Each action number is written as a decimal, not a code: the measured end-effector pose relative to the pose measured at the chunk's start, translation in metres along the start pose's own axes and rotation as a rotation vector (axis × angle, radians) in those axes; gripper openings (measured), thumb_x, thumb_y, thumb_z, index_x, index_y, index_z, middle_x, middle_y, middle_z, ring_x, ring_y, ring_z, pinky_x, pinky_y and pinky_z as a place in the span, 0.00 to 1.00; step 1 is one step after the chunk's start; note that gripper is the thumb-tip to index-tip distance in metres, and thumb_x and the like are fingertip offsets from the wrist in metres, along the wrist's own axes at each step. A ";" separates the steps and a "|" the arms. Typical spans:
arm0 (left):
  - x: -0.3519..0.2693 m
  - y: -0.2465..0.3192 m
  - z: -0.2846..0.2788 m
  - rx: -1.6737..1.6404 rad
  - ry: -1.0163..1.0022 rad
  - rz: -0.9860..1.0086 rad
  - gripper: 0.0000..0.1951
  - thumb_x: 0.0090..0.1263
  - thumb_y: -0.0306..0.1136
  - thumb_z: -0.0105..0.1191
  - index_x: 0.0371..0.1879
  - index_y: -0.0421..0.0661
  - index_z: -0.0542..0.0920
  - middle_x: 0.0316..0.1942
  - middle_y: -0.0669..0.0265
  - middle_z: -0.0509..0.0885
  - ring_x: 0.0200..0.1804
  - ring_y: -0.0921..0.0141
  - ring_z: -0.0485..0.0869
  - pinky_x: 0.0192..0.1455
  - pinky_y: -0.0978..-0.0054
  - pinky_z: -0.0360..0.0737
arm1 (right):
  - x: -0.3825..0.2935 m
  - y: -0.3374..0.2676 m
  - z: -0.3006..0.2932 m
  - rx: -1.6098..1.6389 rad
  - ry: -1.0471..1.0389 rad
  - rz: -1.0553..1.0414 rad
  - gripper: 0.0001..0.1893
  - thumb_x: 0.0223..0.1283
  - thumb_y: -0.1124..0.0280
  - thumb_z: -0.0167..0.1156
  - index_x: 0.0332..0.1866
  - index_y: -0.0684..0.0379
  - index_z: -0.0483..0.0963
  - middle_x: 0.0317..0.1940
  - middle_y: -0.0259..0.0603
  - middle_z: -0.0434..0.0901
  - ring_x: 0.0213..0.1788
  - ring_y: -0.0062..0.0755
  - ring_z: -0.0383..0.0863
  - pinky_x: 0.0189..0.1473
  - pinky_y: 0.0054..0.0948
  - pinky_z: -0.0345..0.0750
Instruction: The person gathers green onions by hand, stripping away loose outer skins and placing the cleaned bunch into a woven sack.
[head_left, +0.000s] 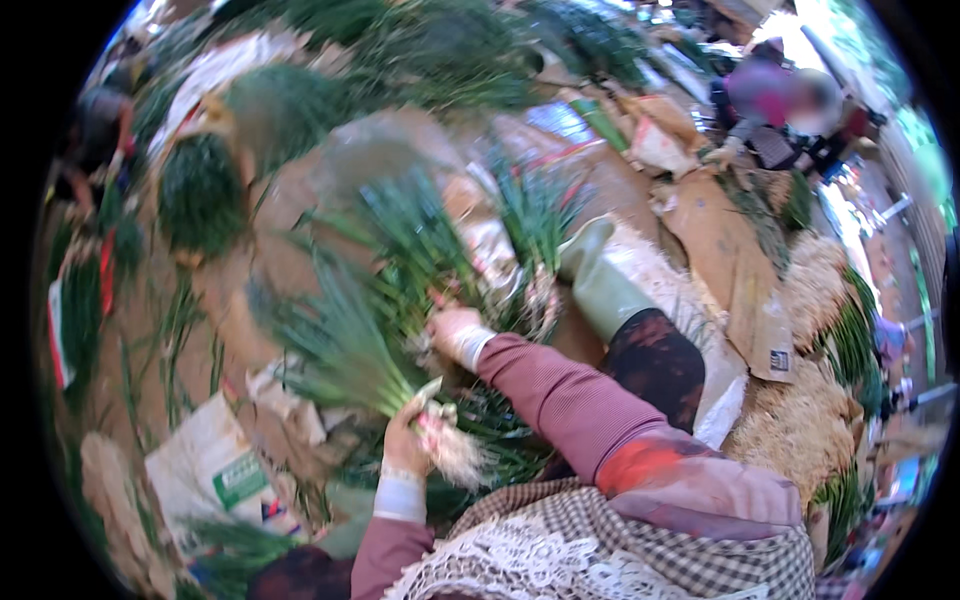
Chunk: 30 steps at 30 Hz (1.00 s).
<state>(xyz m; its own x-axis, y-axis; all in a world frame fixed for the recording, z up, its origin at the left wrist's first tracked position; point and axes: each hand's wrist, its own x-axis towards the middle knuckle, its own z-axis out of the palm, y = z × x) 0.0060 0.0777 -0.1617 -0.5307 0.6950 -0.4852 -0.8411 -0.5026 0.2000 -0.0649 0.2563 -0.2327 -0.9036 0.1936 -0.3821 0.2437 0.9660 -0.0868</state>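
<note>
My left hand (405, 442) is closed around a bunch of green onions (375, 375). Its white roots (454, 450) point right towards me, and the leaves fan up to the left. My right hand (455, 331) reaches into a loose heap of green onions (420, 247), curled at the reddish stem bases. Its fingertips are partly hidden, so whether they grip any stalks cannot be made out. Just right of that heap, another clump of green onions (536, 225) stands with its roots (541, 300) towards me.
A green rubber boot (607, 277) is on my outstretched leg. To the right lie bundled onions with pale root masses (795, 420). A white printed sack (202, 465) lies at lower left. An upright onion bundle (199, 195) stands farther left. People work at far left (97, 142) and upper right (765, 105).
</note>
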 end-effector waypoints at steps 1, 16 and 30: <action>-0.002 -0.001 0.003 0.055 0.045 0.048 0.13 0.55 0.29 0.43 0.37 0.36 0.71 0.22 0.61 0.73 0.28 0.64 0.74 0.35 0.68 0.75 | -0.008 0.000 -0.019 0.198 -0.081 0.015 0.11 0.45 0.61 0.48 0.33 0.50 0.72 0.36 0.45 0.73 0.40 0.39 0.74 0.44 0.34 0.67; 0.012 0.001 -0.005 0.123 0.274 0.124 0.07 0.56 0.30 0.46 0.29 0.39 0.72 0.18 0.64 0.72 0.19 0.73 0.70 0.15 0.82 0.66 | -0.089 0.013 -0.048 1.117 -0.781 -0.085 0.25 0.53 0.48 0.44 0.33 0.63 0.72 0.21 0.33 0.73 0.18 0.19 0.65 0.22 0.18 0.64; 0.010 -0.009 0.010 0.039 0.123 0.135 0.06 0.59 0.29 0.44 0.31 0.40 0.72 0.24 0.64 0.76 0.26 0.70 0.75 0.33 0.74 0.75 | -0.089 -0.027 -0.041 1.780 -0.484 0.123 0.11 0.53 0.64 0.45 0.27 0.61 0.67 0.18 0.41 0.70 0.16 0.29 0.69 0.15 0.25 0.65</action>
<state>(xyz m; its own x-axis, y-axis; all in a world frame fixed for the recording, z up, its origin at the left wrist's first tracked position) 0.0069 0.0948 -0.1598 -0.6238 0.5532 -0.5521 -0.7680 -0.5648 0.3019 -0.0057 0.2197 -0.1583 -0.7649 -0.1304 -0.6308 0.6209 -0.4099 -0.6682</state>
